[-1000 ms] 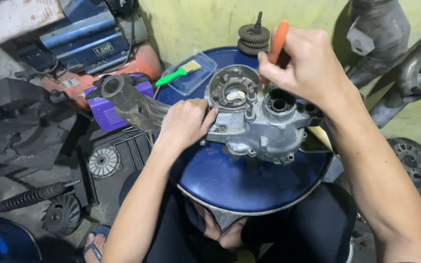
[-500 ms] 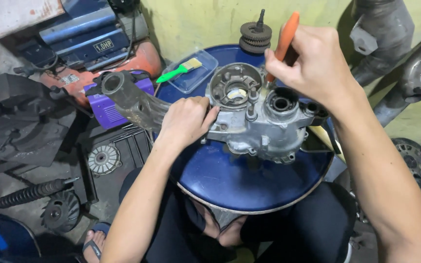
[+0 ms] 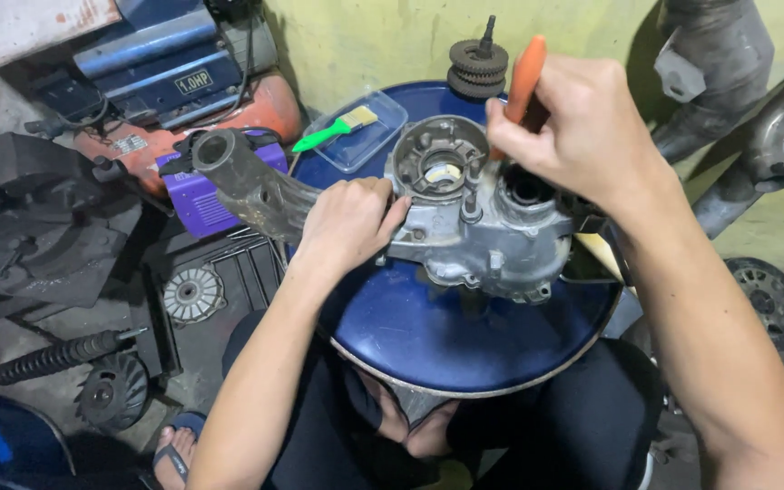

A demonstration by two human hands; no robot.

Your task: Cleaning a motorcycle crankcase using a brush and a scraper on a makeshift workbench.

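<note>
Head view: a grey engine crankcase (image 3: 478, 222) lies across the middle of a round blue drum top (image 3: 428, 336). The left hand (image 3: 347, 222) presses on the case's left arm, fingers curled over it. The right hand (image 3: 583, 132) grips an orange-handled screwdriver (image 3: 525, 82) at the case's far-right bore. A clear tray (image 3: 365, 141) holding a green-handled brush (image 3: 333, 132) sits at the drum's far-left edge, and a gear stack (image 3: 478, 62) at its far edge.

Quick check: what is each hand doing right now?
Left hand: closed, fingers curled on the grey engine casing, pressing it down.
Right hand: closed around an orange-handled tool above the casing.

Grey engine casing (image 3: 478, 231), orange tool handle (image 3: 525, 77), blue drum top (image 3: 428, 331)
</note>
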